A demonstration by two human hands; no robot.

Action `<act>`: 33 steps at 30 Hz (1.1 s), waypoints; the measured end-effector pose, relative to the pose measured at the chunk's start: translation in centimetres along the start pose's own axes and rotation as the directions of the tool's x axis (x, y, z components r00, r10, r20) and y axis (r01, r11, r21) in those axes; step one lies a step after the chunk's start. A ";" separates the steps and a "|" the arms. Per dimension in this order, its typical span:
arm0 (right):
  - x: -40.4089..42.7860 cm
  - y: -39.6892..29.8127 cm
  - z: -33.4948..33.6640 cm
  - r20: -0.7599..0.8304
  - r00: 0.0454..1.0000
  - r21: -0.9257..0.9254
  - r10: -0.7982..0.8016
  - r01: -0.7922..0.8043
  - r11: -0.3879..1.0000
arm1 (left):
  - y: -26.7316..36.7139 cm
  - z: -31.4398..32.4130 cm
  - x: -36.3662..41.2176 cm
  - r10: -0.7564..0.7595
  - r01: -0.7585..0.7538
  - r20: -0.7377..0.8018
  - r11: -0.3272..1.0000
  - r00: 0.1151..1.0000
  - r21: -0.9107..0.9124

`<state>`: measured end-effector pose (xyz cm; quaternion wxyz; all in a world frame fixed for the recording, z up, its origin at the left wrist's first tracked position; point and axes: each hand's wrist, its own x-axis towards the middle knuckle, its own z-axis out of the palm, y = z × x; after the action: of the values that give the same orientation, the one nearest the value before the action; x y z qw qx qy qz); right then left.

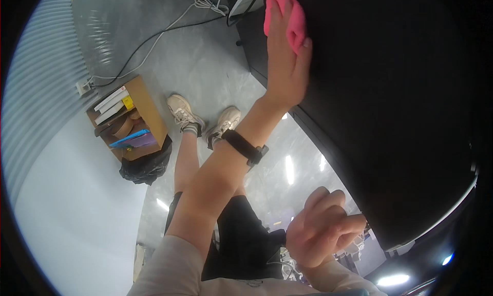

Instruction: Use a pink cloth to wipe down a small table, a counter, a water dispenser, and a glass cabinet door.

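My left hand (287,70) reaches far up and presses a pink cloth (296,17) against a large black panel (385,103). The fingers lie flat over the cloth, with the thumb at its lower corner. Around the left wrist runs a black strap (242,146). Lower down, my right hand (323,228) hovers by the panel's near edge with its fingers curled in. Nothing shows between those fingers, and whether they touch the edge is unclear.
A cardboard box (144,107) with books and folders stands on the grey floor (215,65), beside a black plastic bag (148,165). White and black cables (154,38) cross the floor to a socket (83,87). A white wall (77,203) rises at left.
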<state>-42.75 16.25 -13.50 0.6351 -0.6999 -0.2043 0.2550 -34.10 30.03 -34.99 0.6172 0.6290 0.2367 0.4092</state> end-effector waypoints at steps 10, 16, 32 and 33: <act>-0.3 -0.3 0.3 0.058 0.998 -0.036 0.014 -0.012 0.999 | 0.9 0.4 -6.3 -0.228 0.228 0.064 0.974 0.972 0.011; -0.7 -0.3 1.0 0.024 1.000 -0.045 0.007 -0.006 0.999 | 3.5 1.7 -11.8 -0.352 0.353 0.083 0.936 0.933 0.001; -1.7 -1.3 4.9 -0.372 0.921 0.060 -0.111 0.143 0.988 | 12.3 3.3 -12.1 0.019 -0.020 0.120 1.000 0.993 0.009; -1.7 -1.3 5.0 -0.370 0.923 0.066 -0.108 0.142 0.988 | 12.7 3.0 -11.2 0.018 -0.020 0.118 1.000 0.993 0.016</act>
<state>-47.11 19.30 -12.34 0.7081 -0.6909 -0.1152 0.0886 -40.46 17.69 -24.86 0.6208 0.6595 0.1970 0.3752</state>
